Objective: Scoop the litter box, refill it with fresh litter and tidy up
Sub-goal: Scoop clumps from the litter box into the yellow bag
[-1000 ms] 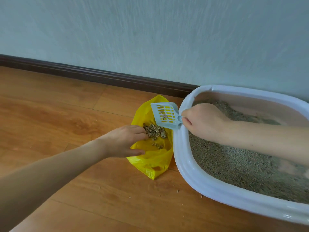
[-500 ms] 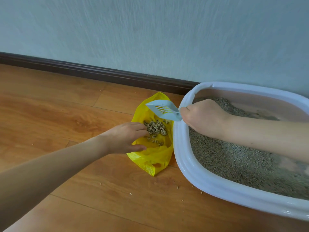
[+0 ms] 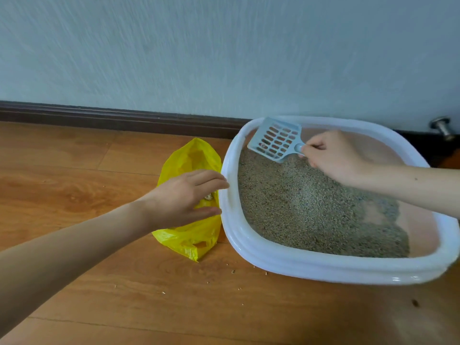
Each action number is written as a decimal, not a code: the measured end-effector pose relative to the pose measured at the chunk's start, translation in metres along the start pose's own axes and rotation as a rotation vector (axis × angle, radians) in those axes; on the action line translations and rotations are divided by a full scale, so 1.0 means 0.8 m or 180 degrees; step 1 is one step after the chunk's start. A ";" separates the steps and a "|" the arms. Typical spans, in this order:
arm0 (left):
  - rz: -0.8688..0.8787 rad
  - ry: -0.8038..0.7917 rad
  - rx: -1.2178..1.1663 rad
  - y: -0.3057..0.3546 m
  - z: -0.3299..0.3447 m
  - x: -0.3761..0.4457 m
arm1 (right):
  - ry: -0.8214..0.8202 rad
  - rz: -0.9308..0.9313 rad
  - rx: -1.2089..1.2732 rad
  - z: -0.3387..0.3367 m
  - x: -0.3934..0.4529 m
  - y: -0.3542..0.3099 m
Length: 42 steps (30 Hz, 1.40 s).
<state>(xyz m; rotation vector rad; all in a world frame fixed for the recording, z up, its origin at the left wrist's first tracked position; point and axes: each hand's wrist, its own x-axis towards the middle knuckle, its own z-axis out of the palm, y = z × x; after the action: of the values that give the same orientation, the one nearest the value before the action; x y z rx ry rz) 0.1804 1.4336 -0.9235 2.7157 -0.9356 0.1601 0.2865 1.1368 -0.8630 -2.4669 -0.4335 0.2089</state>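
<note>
Now the scoop (image 3: pixel 276 141), pinched at its handle by the right hand (image 3: pixel 333 155), has swung back from over the yellow bag (image 3: pixel 191 220) to the litter box's (image 3: pixel 298 265) far-left corner, nearly empty above the litter (image 3: pixel 311 205), so another pass looks due. The left hand (image 3: pixel 184 195), fingers straight and together, has let go and lies flat over the bag's mouth beside the rim. Spilled grains (image 3: pixel 234 271) dot the floor (image 3: pixel 74 190) by the box's near edge, and open floor spreads leftward along the wall (image 3: pixel 199 51).
</note>
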 end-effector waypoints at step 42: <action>0.0193 -0.0210 -0.0207 0.016 0.027 0.023 | -0.2664 0.2454 -0.0929 -0.062 0.034 -0.014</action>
<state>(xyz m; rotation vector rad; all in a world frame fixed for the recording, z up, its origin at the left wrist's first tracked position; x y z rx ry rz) 0.1875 1.4069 -0.9382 2.6493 -1.0240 0.0511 0.3212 1.1275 -0.8178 -2.6063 0.2154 1.6106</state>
